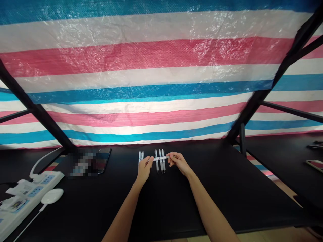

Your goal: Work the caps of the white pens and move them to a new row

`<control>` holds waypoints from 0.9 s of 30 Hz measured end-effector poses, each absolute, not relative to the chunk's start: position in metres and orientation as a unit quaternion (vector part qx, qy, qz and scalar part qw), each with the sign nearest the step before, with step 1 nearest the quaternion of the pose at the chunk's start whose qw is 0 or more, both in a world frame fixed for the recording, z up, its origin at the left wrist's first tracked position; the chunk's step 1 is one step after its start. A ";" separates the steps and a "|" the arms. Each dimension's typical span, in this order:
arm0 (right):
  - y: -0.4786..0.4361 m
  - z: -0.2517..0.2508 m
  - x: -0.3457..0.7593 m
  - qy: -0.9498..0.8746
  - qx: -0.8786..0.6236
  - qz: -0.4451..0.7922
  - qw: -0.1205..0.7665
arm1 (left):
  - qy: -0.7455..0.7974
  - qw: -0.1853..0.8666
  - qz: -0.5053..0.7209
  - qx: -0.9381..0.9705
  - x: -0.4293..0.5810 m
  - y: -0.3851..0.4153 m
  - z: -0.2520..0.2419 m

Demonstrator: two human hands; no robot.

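Observation:
Between my two hands a white and grey pen (160, 158) is held level, pointing left to right. My left hand (144, 168) pinches its left end, and my right hand (178, 162) pinches its right end with thumb and fingers. Below and behind it, several similar pens (162, 166) lie side by side on the black table (207, 208), tips toward me. More white pens (140, 155) lie just beyond my left hand, which partly covers them.
At left, a white power strip (37, 191) holds plugs and cables, with a round white charger (52, 196) beside it. A dark device (107, 161), partly blurred out, lies farther back. Black frame bars (252, 107) and a striped sheet (141, 117) stand behind. A phone (315, 165) lies far right.

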State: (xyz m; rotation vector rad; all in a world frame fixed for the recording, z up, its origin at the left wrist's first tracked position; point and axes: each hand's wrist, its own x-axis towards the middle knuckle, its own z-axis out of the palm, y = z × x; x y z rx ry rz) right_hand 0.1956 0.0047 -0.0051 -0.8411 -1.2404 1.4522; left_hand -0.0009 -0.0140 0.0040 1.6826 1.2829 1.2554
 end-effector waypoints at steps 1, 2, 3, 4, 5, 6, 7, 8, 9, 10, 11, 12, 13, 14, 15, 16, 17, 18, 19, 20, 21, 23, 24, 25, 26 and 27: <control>0.004 -0.005 0.194 -0.515 -0.348 0.600 0.504 | 0.487 0.356 0.485 0.633 -0.001 -0.013 0.003; 0.004 -0.005 0.193 -0.517 -0.347 0.598 0.504 | 0.483 0.381 0.487 0.620 -0.001 -0.011 0.003; 0.004 -0.005 0.192 -0.521 -0.347 0.595 0.504 | 0.482 0.407 0.486 0.605 -0.001 -0.010 0.002; 0.004 -0.004 0.191 -0.526 -0.348 0.590 0.504 | 0.482 0.431 0.485 0.589 -0.001 -0.008 0.001; 0.004 -0.004 0.190 -0.531 -0.348 0.583 0.507 | 0.482 0.450 0.484 0.575 -0.001 -0.007 0.001; 0.004 -0.003 0.189 -0.536 -0.349 0.575 0.511 | 0.482 0.459 0.486 0.566 -0.001 -0.007 0.001; 0.004 -0.003 0.189 -0.537 -0.351 0.567 0.516 | 0.481 0.458 0.490 0.565 -0.001 -0.007 0.002; 0.004 -0.003 0.189 -0.535 -0.354 0.562 0.523 | 0.480 0.447 0.494 0.571 -0.001 -0.008 0.002; 0.004 -0.003 0.190 -0.530 -0.357 0.560 0.528 | 0.482 0.427 0.495 0.584 -0.001 -0.009 0.003; 0.005 -0.004 0.190 -0.522 -0.362 0.560 0.532 | 0.485 0.400 0.492 0.602 0.000 -0.011 0.003; 0.005 -0.004 0.191 -0.515 -0.370 0.559 0.534 | 0.492 0.371 0.483 0.623 0.000 -0.012 0.003; 0.006 -0.006 0.191 -0.510 -0.382 0.555 0.535 | 0.498 0.338 0.470 0.645 0.001 -0.014 0.003; 0.007 -0.007 0.192 -0.508 -0.397 0.547 0.534 | 0.500 0.305 0.457 0.669 0.001 -0.016 0.002; 0.008 -0.008 0.192 -0.509 -0.411 0.537 0.532 | 0.499 0.273 0.446 0.691 0.001 -0.017 0.002; 0.008 -0.008 0.193 -0.510 -0.423 0.528 0.531 | 0.495 0.245 0.439 0.709 0.001 -0.017 0.001; 0.008 -0.008 0.193 -0.511 -0.428 0.524 0.530 | 0.490 0.223 0.435 0.722 0.001 -0.018 0.001; 0.008 -0.008 0.194 -0.510 -0.426 0.526 0.531 | 0.487 0.207 0.434 0.729 0.001 -0.017 0.000; 0.008 -0.007 0.194 -0.509 -0.416 0.534 0.532 | 0.487 0.198 0.435 0.731 0.001 -0.017 0.000; 0.007 -0.005 0.194 -0.507 -0.401 0.546 0.533 | 0.489 0.194 0.439 0.729 0.000 -0.016 0.001; 0.006 -0.003 0.195 -0.505 -0.385 0.559 0.533 | 0.491 0.193 0.445 0.724 -0.001 -0.015 0.001; 0.005 -0.002 0.195 -0.503 -0.371 0.572 0.532 | 0.494 0.194 0.453 0.717 -0.003 -0.014 0.002; 0.004 0.000 0.194 -0.500 -0.358 0.589 0.524 | 0.494 0.194 0.470 0.705 -0.006 -0.012 0.004; 0.004 0.000 0.193 -0.500 -0.360 0.590 0.522 | 0.491 0.190 0.476 0.704 -0.007 -0.011 0.005; 0.004 -0.001 0.193 -0.500 -0.369 0.585 0.521 | 0.486 0.184 0.481 0.706 -0.009 -0.010 0.006; 0.005 -0.002 0.191 -0.502 -0.381 0.574 0.522 | 0.478 0.176 0.481 0.713 -0.010 -0.009 0.006; 0.006 -0.004 0.190 -0.507 -0.394 0.560 0.524 | 0.470 0.165 0.479 0.723 -0.011 -0.008 0.006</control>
